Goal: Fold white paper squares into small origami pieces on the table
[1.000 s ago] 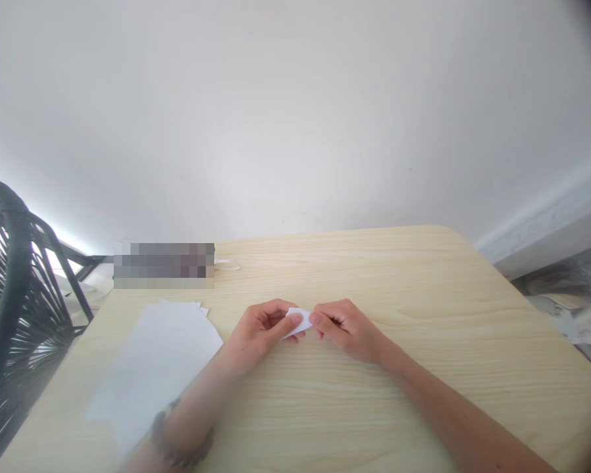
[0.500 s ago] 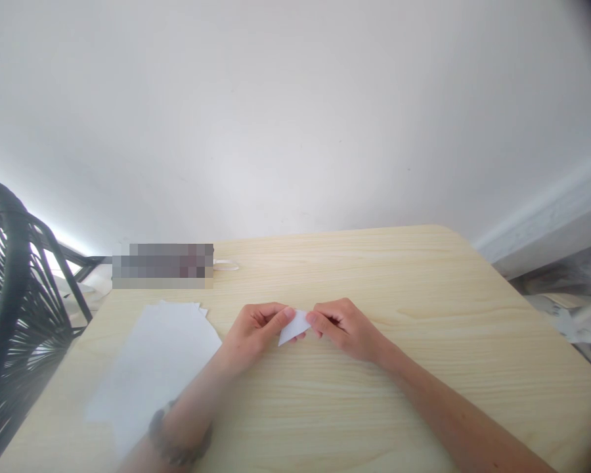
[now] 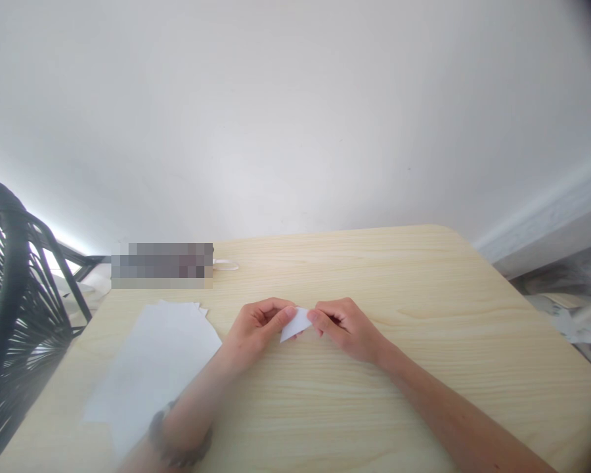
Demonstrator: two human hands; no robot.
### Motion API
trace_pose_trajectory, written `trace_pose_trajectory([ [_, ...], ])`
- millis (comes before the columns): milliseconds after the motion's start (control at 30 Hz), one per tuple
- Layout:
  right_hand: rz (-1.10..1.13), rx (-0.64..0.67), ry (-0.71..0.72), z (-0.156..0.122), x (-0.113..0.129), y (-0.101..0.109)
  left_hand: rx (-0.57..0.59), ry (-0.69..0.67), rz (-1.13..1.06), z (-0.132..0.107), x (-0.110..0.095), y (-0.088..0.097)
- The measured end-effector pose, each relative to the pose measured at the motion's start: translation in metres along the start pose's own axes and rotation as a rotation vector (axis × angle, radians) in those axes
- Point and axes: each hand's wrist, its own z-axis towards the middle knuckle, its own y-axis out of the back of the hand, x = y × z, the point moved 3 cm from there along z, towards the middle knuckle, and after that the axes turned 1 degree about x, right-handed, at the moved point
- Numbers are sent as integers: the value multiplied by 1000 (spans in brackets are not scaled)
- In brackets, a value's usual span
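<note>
Both of my hands meet over the middle of a light wooden table [image 3: 423,315]. Between them is a small folded piece of white paper [image 3: 295,324], shaped like a narrow triangle with its point toward me. My left hand [image 3: 256,328] pinches its left side with curled fingers. My right hand [image 3: 347,328] pinches its right end between thumb and fingertips. A bracelet or watch [image 3: 177,437] circles my left wrist.
A stack of white paper sheets [image 3: 152,368] lies on the table under and left of my left forearm. A blurred-out object [image 3: 161,265] sits at the table's far left edge. A black wire chair [image 3: 14,315] stands at the left. A white wall rises behind.
The small paper has been turned and flattened between my fingers; it now shows as a longer triangle. Both hands stay in nearly the same place.
</note>
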Motion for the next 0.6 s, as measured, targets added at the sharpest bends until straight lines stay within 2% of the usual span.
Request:
trace_pose_trajectory([
  [267,-1,7,-6,0,1,-1,58,-33,37,-2,-3,2],
  [400,4,-55,-32,1,-1,0,-15,4,-16,1,1,2],
  [600,34,-169,-77,0,-5,3,44,32,-100,1,0,-4],
])
